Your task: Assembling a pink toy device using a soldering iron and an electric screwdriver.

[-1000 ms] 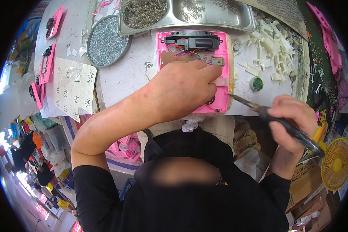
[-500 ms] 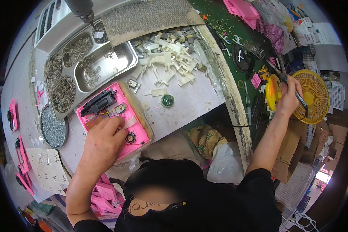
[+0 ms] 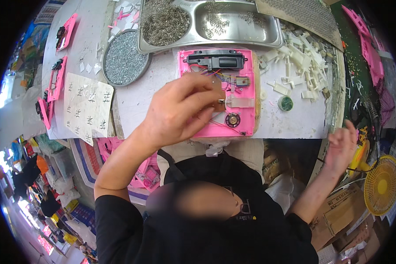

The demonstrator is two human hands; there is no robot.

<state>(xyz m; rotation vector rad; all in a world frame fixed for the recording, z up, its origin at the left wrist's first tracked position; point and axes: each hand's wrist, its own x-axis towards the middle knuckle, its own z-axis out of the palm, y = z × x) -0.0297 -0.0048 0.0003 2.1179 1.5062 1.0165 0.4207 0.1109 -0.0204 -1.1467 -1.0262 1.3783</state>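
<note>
A pink plastic housing [image 3: 247, 66] lies open side up on a padded block at the table's front edge. Inside it sit a black plastic module [image 3: 224, 61], thin wires, a brown board [image 3: 218, 85], a translucent strip [image 3: 241, 102] and a small round speaker [image 3: 232, 120]. My left hand [image 3: 180, 108] reaches over the housing's left side. Its thumb and fingers are pinched at the brown board by a tiny metal piece [image 3: 221, 101]; what they grip is mostly hidden. Off the table's right side, my right hand [image 3: 341, 147] is raised with its fingers apart, holding nothing.
Behind the housing is a steel compartment tray [image 3: 198, 44] of small screws. A round dish [image 3: 126, 57] of metal bits stands left, by a marked paper sheet [image 3: 88, 105]. White plastic parts [image 3: 301, 66] and a green-topped round container [image 3: 285, 103] lie right. A yellow fan [image 3: 382, 185] stands far right.
The view has swung, with the housing now more central. My right hand has let go of the dark-handled tool near the fan and drawn back. My left hand stays at the housing.
</note>
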